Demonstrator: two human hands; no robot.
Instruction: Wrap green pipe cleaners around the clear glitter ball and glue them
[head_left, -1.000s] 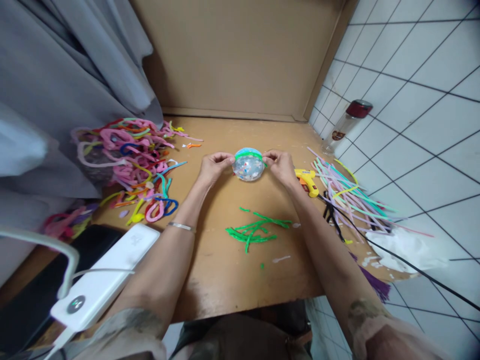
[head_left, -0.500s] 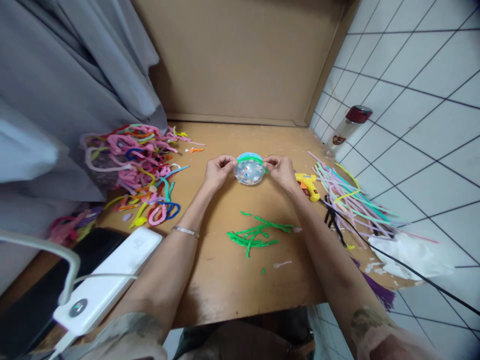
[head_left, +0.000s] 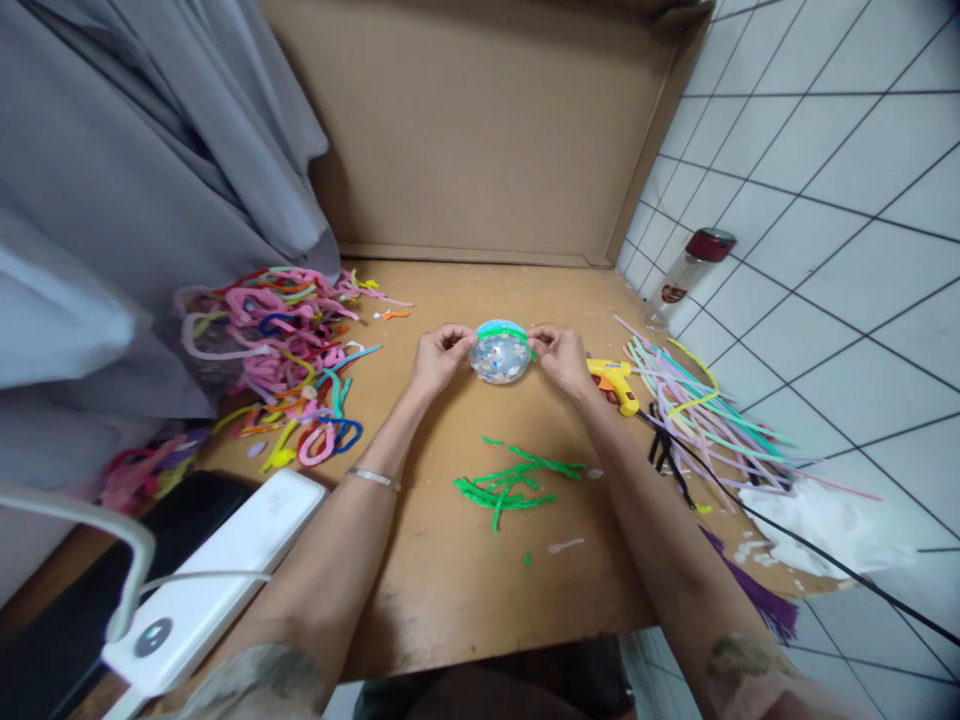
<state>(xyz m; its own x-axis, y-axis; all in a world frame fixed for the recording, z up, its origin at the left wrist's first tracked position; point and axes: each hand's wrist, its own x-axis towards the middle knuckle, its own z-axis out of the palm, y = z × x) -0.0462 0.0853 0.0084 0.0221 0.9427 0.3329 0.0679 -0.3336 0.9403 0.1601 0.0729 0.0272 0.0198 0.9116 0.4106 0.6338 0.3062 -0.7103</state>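
Note:
Both hands are at a small clear, rounded object (head_left: 501, 362) with a light-blue upper part and coloured specks. A green pipe cleaner (head_left: 502, 333) curves across its front. My left hand (head_left: 444, 358) pinches the left end at the object's side. My right hand (head_left: 559, 357) pinches the other end, with a short green tip showing below the fingers. Whether the fingertips also press the clear object is hard to see. Nearer to me on the table lie several cut green pipe cleaner pieces (head_left: 510, 490).
A yellow glue gun (head_left: 616, 384) with a black cord lies beside my right forearm. Farther right are loose pipe cleaners (head_left: 697, 400) and a red-capped bottle (head_left: 690, 275). At left sit a tangled pipe cleaner heap (head_left: 262, 325) and a white power bank (head_left: 225, 570). Cardboard (head_left: 480, 140) stands behind.
The view has tilted up slightly, so the table things appear a little lower. Both hands keep their pinch on the green pipe cleaner at the clear object.

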